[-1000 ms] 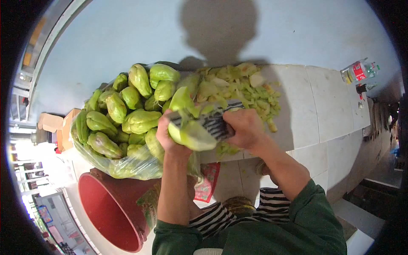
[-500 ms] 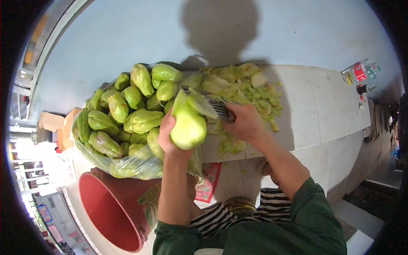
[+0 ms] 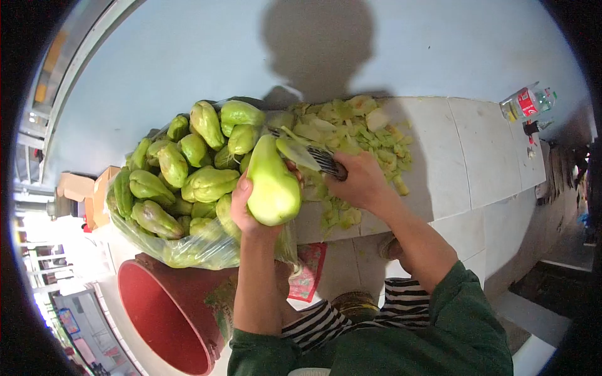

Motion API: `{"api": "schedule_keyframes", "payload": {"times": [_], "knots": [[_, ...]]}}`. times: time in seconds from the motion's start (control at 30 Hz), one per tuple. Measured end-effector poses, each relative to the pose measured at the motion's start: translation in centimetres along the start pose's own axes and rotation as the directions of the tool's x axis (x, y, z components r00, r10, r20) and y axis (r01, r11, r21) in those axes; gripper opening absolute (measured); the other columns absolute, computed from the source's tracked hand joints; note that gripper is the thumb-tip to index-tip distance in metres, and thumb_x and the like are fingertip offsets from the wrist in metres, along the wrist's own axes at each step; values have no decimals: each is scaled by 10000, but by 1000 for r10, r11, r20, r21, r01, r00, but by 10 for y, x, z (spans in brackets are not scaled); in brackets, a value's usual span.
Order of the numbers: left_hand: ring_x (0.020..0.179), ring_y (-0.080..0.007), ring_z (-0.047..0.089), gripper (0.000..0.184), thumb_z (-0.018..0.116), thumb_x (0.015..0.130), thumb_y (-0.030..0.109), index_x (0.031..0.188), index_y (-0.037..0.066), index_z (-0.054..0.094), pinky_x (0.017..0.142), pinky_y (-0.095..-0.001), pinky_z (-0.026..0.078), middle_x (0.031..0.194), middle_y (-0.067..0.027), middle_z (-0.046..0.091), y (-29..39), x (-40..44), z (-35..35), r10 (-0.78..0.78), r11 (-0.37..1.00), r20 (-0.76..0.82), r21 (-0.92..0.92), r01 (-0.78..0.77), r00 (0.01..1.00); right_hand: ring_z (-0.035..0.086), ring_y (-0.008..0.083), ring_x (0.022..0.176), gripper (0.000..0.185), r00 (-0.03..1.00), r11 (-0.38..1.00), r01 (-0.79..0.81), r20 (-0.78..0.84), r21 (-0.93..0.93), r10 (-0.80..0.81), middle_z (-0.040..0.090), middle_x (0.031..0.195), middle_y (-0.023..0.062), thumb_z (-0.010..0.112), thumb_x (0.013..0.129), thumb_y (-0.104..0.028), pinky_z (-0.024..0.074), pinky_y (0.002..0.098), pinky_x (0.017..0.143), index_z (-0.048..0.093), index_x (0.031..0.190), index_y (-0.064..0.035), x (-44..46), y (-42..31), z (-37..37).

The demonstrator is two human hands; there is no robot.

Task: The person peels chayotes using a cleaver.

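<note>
My left hand [image 3: 252, 210] is wrapped round a peeled chayote [image 3: 274, 191], pale green and glossy, its narrow end pointing up and away from me. Just right of it, my right hand [image 3: 359, 178] grips a peeler [image 3: 325, 161] with dark, ribbed parts. A pale strip of peel [image 3: 296, 152] lies along the tool, close to the fruit's upper side. Left of my hands, several unpeeled chayotes [image 3: 207, 180] fill a clear plastic bag [image 3: 204, 250]. To the right, a heap of cut peelings [image 3: 351, 135] is spread over the tiled ledge.
Against the blue wall runs the tiled ledge [image 3: 448, 156], with a plastic bottle [image 3: 530, 103] at its far right. Below the bag, a red bucket [image 3: 166, 313] is tipped toward the left. A cardboard box [image 3: 100, 194] stands at the left. My knees are below the ledge.
The peeler and peel strip have shifted slightly away from the chayote's side. The chayote has turned a little in my left hand and shows more of its face.
</note>
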State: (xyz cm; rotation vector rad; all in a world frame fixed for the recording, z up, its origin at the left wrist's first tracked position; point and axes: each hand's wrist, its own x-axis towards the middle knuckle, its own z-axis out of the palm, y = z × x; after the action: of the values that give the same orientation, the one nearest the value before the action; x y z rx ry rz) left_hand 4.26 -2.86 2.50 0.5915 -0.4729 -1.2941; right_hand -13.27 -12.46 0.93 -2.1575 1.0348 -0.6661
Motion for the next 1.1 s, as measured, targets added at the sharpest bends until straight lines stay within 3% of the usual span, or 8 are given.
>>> {"api": "schedule_keyframes", "payload": {"times": [0.13,0.27,0.3,0.37,0.53,0.63,0.87,1.1], "knots": [[988,-289,584,660,483,845,466,1296,-14,436,818,-464,494,1095,-170,597,4,5,6,49,983,-154,-168,-75,987,408,261,492,186,995,959,-45,-70,281,67,514,564,134,657,695,-166,401,333,500,561,704,-6,-9,-13,-1],[1040,-279,560,595,459,859,459,1249,11,497,881,-471,459,1125,-151,591,1,8,-18,36,960,-55,-276,-50,998,471,283,498,202,953,948,-303,24,96,302,555,583,131,668,689,-170,414,344,507,557,716,-3,1,5,8],[1040,-279,560,595,459,859,459,1249,11,497,881,-471,459,1125,-151,591,4,9,-12,32,960,-52,-275,-45,998,495,299,506,217,990,990,-140,15,13,140,551,580,125,681,665,-170,414,359,506,541,707,-10,-4,5,9],[1027,-322,556,574,420,889,469,1254,31,489,883,-465,460,1123,-160,583,6,8,6,-24,949,-445,-292,-120,895,518,316,515,236,998,997,37,49,-75,-33,547,577,120,694,640,-171,414,374,504,524,698,-17,-11,2,9],[931,-286,582,533,454,880,467,1138,11,551,826,-417,486,1019,-150,612,0,11,-9,-14,973,-290,-226,-54,957,592,258,600,243,859,819,493,14,-294,-512,547,632,49,667,602,-233,458,391,534,525,751,-105,-16,-10,9],[881,-292,579,584,447,903,537,1051,-20,545,792,-396,490,933,-161,604,-2,11,-2,-172,901,-235,-431,56,957,518,223,527,189,785,758,582,-41,-294,-618,465,574,43,620,575,-129,401,349,479,445,637,-95,-17,-17,16],[944,-301,577,610,458,907,557,1102,-18,522,874,-421,479,1019,-176,588,-16,11,-20,-61,955,-335,-294,-43,940,525,191,550,161,754,717,612,-25,-335,-656,458,578,22,598,583,-126,398,315,502,446,629,-100,-21,-22,22],[855,-269,595,549,454,926,528,1062,2,528,784,-391,503,913,-139,604,-12,10,-2,-177,913,-420,-408,-11,890,571,165,594,92,784,707,583,51,-401,-618,508,609,-5,573,671,-180,433,303,564,495,678,-131,-23,-21,24]]}}
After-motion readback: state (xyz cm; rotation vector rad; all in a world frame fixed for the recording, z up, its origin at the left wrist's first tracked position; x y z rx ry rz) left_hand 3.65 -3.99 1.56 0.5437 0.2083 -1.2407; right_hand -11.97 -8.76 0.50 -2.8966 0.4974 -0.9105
